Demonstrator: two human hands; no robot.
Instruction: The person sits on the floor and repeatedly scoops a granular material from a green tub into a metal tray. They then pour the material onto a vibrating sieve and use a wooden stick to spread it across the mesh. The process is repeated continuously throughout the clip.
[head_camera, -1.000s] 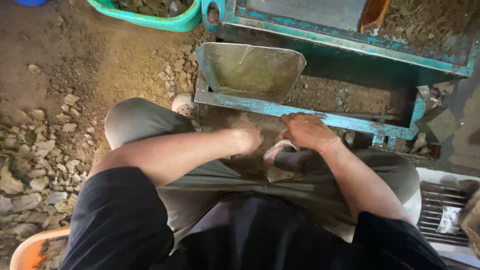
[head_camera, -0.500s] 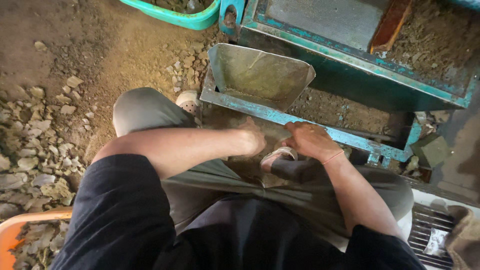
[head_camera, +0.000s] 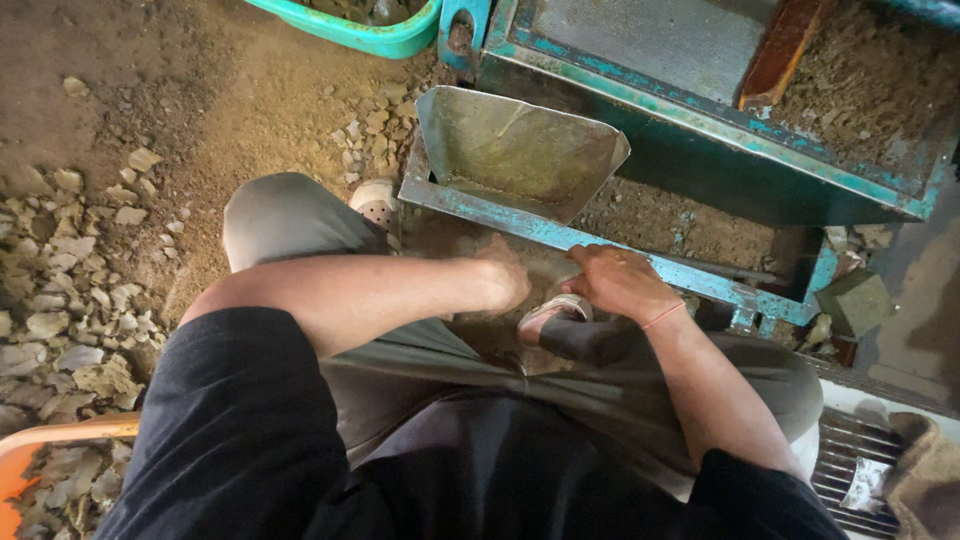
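i'm sitting low on the dirt floor (head_camera: 200, 90), knees spread, both arms reaching down between them. my left hand (head_camera: 505, 280) is down in the shadow right below the metal chute (head_camera: 515, 150), fingers curled in on something earthy, but it's too dark there to say what, or whether i've actually got a grip on anything. my right hand (head_camera: 620, 285) sits just beside it, palm down, fingers bent over the edge of the teal metal frame (head_camera: 640, 255), touching it. can't tell if it's holding anything either. there's a thin red thread round that wrist.

right under my right hand is my sandal (head_camera: 575, 325), pale sole edge showing, dark strap across it. another pale shoe (head_camera: 375, 205) peeks out by my left knee.

the chute is a dull grey scoop shape, open toward me, dusted with fine brownish stuff. it hangs off the front of a chipped teal machine (head_camera: 700, 110) with packed soil in its tray on the right side. a green plastic basin (head_camera: 370, 35) sits at the top, just beside the machine. off to my left there's a spread of pale broken stone chips (head_camera: 70, 300) on the floor, and an orange rim (head_camera: 40, 445) in the bottom corner.
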